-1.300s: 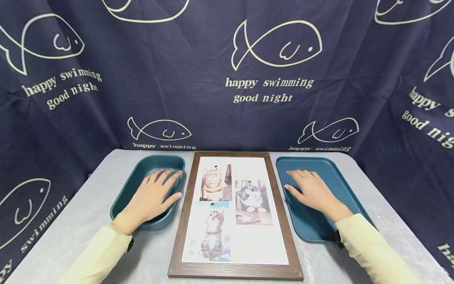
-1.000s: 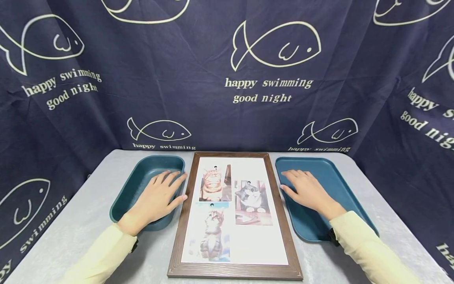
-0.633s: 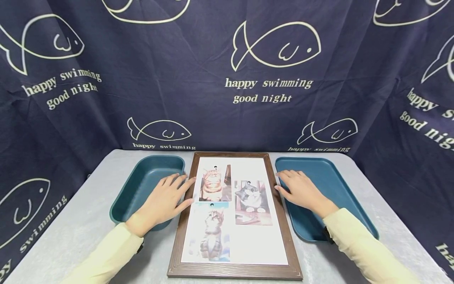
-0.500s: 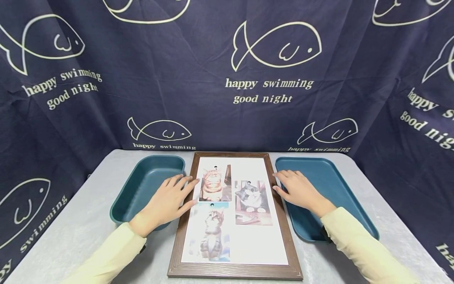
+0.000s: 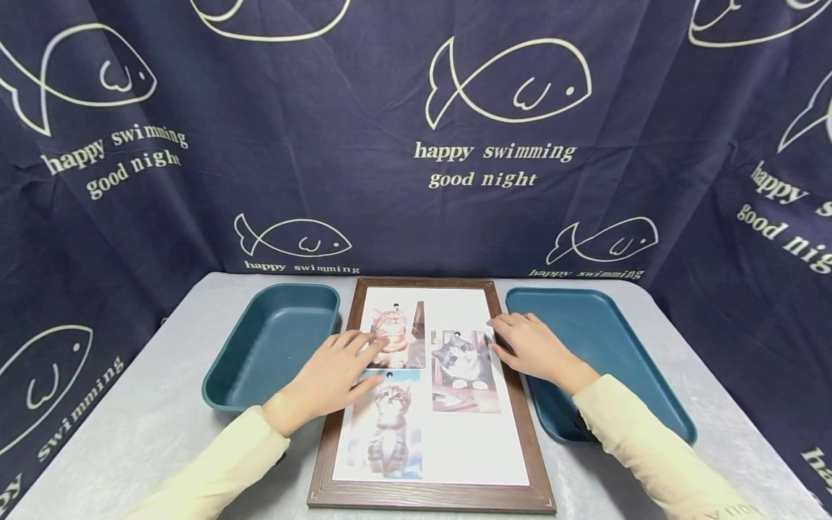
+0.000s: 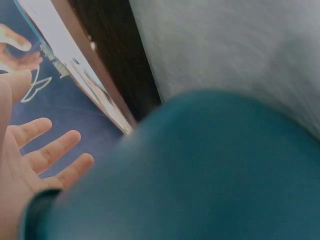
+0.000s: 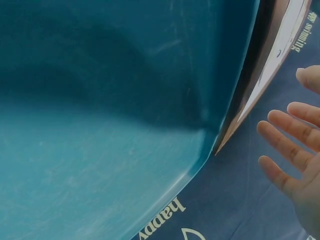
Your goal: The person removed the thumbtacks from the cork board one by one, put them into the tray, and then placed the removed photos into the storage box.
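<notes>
Brown-framed white board (image 5: pixel 481 451) lies flat under the left hand (image 5: pixel 328 379) and right hand (image 5: pixel 536 349). Orange-cat photo (image 5: pixel 401 341) sits at left fingers, lower-left part covered. Tabby-kitten photo (image 5: pixel 391 433): thumb side of left hand. Grey-and-white cat photo (image 5: pixel 458 372): beside right fingers. Contact unclear; each photo has a black dot (image 5: pixel 396 306) up top.

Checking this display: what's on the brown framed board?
A ginger cat photo, a grey cat photo and a tabby cat photo. The left hand hides parts of the ginger and tabby ones; the right hand, part of the frame.
</notes>
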A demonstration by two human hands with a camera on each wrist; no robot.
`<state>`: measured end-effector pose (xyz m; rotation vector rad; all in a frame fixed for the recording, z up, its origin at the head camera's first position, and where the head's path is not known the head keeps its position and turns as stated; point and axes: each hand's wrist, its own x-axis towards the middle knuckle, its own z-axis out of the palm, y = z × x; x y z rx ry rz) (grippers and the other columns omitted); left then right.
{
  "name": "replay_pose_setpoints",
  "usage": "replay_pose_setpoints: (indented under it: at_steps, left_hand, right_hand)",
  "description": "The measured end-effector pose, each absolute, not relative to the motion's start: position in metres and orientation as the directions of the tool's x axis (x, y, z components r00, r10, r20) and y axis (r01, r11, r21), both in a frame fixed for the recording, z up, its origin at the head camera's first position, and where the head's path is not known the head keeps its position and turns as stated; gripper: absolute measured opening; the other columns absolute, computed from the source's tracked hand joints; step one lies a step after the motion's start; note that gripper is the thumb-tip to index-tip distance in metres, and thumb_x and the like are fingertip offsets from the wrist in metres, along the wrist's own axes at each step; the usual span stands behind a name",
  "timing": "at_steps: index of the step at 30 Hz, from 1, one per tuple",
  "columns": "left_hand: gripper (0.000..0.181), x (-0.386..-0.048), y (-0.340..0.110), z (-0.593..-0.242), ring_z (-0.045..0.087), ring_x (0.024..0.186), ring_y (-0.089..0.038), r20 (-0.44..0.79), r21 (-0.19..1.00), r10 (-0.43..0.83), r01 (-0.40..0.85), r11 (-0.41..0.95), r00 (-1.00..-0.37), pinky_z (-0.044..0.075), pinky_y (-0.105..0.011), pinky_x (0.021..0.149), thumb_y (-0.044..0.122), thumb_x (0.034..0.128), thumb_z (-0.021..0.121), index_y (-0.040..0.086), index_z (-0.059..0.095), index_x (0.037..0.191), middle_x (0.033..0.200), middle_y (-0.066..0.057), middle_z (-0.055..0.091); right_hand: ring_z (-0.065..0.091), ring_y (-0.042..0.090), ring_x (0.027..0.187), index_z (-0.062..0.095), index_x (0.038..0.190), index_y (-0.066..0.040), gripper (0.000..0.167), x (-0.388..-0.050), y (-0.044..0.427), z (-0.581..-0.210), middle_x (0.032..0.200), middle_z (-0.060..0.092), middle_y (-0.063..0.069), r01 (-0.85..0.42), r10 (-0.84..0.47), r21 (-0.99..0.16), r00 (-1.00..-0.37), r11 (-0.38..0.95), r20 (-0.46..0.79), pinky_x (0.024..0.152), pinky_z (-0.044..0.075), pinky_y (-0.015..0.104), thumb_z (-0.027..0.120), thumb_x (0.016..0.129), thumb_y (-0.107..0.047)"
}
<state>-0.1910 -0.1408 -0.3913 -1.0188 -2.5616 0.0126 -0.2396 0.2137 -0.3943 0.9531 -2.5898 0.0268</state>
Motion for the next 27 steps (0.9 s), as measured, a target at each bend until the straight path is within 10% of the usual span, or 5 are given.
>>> replay_pose_setpoints:
  at_steps: [27]
  left_hand:
    - [0.049, -0.195, -0.095, -0.394, 0.053, 0.111, -0.024, 0.232, -0.093, 0.736, 0.739, 0.668, -0.636, 0.042, -0.042, 0.095, 0.047, 0.0912, 0.047, 0.017, 0.047, 0.130, 0.122, -0.002, 0.056]
  right_hand:
    - [0.059, 0.019, 0.083, 0.062, 0.105, -0.007, 0.029, -0.253, 0.187, -0.395, 0.092, 0.062, 0.003, -0.702, -0.688, 0.085, -0.656, 0.707, 0.310, 0.072, 0.046, 0.039, 0.066, 0.082, -0.024]
